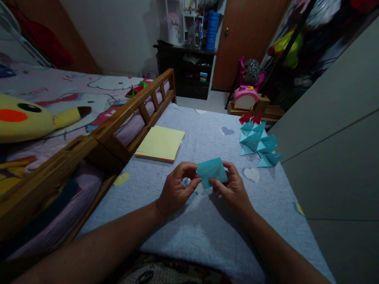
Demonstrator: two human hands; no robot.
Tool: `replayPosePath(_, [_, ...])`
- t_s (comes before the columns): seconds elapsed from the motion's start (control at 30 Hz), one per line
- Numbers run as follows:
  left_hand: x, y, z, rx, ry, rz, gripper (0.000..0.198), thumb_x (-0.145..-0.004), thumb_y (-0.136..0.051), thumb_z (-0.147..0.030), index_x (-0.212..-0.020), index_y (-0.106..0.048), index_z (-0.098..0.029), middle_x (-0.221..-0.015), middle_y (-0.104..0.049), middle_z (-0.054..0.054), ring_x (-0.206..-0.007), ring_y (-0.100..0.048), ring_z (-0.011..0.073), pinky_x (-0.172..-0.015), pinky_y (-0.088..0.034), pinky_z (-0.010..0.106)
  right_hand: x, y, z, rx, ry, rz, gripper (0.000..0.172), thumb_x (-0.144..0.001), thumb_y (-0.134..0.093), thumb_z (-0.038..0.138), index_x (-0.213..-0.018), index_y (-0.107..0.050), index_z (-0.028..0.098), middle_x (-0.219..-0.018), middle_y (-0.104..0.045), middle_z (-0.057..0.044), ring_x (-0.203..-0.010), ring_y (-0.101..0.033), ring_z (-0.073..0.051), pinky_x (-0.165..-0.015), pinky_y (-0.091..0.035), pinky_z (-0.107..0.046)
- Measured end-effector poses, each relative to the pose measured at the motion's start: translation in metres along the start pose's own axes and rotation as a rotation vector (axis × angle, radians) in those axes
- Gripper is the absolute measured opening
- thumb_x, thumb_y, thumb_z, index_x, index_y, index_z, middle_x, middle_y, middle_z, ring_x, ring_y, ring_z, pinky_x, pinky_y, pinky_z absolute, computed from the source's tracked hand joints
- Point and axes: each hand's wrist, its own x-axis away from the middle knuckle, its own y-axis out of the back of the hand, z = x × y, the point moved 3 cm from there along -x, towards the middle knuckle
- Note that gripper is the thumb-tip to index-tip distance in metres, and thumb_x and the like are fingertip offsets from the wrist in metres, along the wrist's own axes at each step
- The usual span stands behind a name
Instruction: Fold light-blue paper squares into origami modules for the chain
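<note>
A small folded sheet of light-blue origami paper (211, 172) is held between my two hands, a little above the cloth-covered surface. My left hand (179, 184) pinches its left edge between thumb and fingers. On the other side, my right hand (229, 183) grips the right part, thumb in front and fingers behind. Beyond my left hand lies a stack of yellow paper (161, 142), with some other colour showing at its bottom edge. Several folded blue paper pieces (254, 138) with pointed tips stand to the far right, and red folded pieces (250, 117) sit behind them.
A wooden bed rail (139, 106) runs along the left, with a yellow plush toy (26, 118) on the bed behind it. A pale cabinet (340, 157) borders the right side. The blue patterned cloth (204, 134) covers the surface under my hands.
</note>
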Motion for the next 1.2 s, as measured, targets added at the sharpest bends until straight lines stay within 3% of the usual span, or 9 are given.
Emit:
replayPosePath(0.47, [-0.0063, 0.0027, -0.0061, -0.118, -0.132, 0.071, 0.022, -0.094, -0.055, -0.008, -0.111, -0.06, -0.021, -0.105, -0.061, 0.005, -0.097, -0.061, 0.0169, -0.082, -0.051, 0.029, 0.0032, 0.0015, -0.0021, -0.072, -0.009, 0.031, 0.044, -0.083, -0.067, 0.033, -0.118, -0.041, 0.027, -0.071, -0.061, 0.008, -0.053, -0.057, -0.011, -0.047, -0.045, -0.02])
replayPosePath(0.73, [-0.0073, 0.0041, -0.0021, -0.045, -0.024, 0.077, 0.015, -0.096, -0.053, -0.013, -0.105, -0.061, -0.021, -0.097, -0.061, 0.003, -0.089, -0.06, 0.0161, -0.079, -0.049, 0.028, 0.0024, 0.0045, -0.0001, -0.06, 0.061, 0.057, 0.035, -0.087, -0.065, 0.032, -0.113, -0.043, 0.027, -0.075, -0.062, 0.007, -0.055, -0.059, -0.01, -0.049, -0.045, -0.02])
replayPosePath(0.87, [-0.0072, 0.0044, -0.0018, 0.001, 0.008, 0.116, 0.012, -0.098, -0.053, -0.016, -0.103, -0.062, -0.02, -0.093, -0.061, 0.002, -0.082, -0.059, 0.015, -0.076, -0.048, 0.028, 0.0004, 0.0062, -0.0014, -0.016, 0.095, 0.057, 0.033, -0.087, -0.065, 0.031, -0.116, -0.049, 0.027, -0.087, -0.064, 0.003, -0.054, -0.059, -0.009, -0.048, -0.045, -0.022])
replayPosePath(1.03, [-0.0079, 0.0056, -0.005, 0.001, -0.016, 0.138, 0.012, -0.098, -0.052, -0.016, -0.101, -0.063, -0.02, -0.091, -0.062, 0.003, -0.083, -0.06, 0.0157, -0.076, -0.048, 0.029, -0.0001, 0.0094, -0.0062, 0.05, 0.09, 0.05, 0.042, -0.089, -0.063, 0.031, -0.129, -0.053, 0.027, -0.088, -0.065, 0.002, -0.056, -0.06, -0.01, -0.05, -0.047, -0.023])
replayPosePath(1.2, [-0.0098, 0.0059, -0.0051, -0.013, -0.029, 0.139, 0.014, -0.097, -0.053, -0.013, -0.102, -0.064, -0.02, -0.094, -0.063, 0.003, -0.086, -0.062, 0.0159, -0.078, -0.049, 0.029, 0.0002, 0.0097, -0.0058, 0.06, 0.15, 0.037, 0.054, -0.088, -0.065, 0.026, -0.137, -0.044, 0.031, -0.085, -0.063, 0.005, -0.057, -0.059, -0.01, -0.054, -0.049, -0.024])
